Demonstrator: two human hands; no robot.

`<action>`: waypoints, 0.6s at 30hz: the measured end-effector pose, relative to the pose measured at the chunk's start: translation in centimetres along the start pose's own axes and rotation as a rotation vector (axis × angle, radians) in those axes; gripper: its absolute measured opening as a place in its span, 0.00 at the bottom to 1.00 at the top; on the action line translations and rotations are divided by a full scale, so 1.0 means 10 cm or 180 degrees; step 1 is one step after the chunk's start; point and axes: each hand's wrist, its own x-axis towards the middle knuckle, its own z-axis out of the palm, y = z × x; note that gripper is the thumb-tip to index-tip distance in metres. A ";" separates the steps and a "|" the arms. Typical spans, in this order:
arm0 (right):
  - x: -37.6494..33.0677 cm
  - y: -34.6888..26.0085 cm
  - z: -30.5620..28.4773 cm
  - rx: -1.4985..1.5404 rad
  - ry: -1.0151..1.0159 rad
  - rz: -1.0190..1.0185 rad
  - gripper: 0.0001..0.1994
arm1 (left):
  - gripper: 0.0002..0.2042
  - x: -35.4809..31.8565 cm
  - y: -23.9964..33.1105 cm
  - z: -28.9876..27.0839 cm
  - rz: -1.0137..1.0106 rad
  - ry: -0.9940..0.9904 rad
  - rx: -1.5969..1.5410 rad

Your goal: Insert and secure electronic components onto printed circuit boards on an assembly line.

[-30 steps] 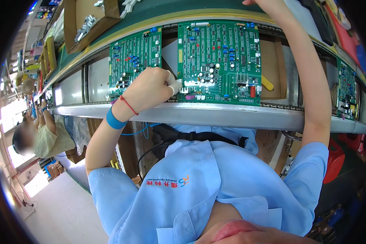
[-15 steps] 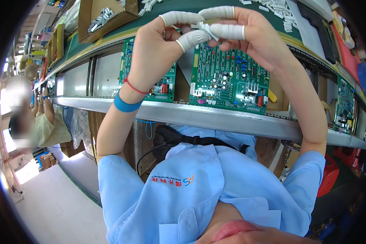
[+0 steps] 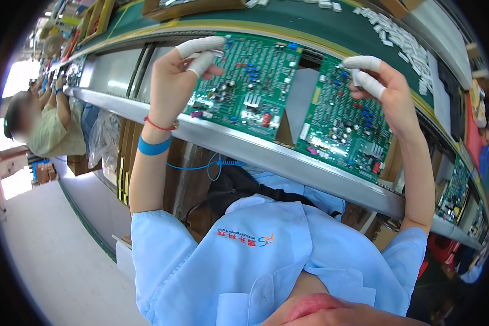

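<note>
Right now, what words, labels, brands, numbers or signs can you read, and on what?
Blue shirt: red characters, smaller lettering and an orange-and-blue logo on the chest, upside down in view; wording not copied here.
Left circuit board: any markings too small to read.
Right circuit board: likewise too small.
Small parts in the hands: no readable text.

1. At far left, a co-worker [image 3: 60, 133] in a pale yellow shirt, both arms stretched toward the line.
2. A clear, crumpled plastic bag [image 3: 103, 138], just beside the co-worker.
3. At lower left, a large white table [image 3: 43, 244] with a dark green edge strip [image 3: 87, 223].
4. A blue coiled cord [image 3: 231, 163], looping below the metal rail [image 3: 228, 138].
5. A red plastic stool [image 3: 443, 247] at lower right, partly hidden.
6. Bright windows [image 3: 19, 185] along the left wall.
</note>
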 end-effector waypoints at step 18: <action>0.89 0.53 -0.82 -0.3864 0.1174 -0.0744 0.10 | 0.07 -0.46 -0.61 -0.49 -0.0448 0.0166 0.1978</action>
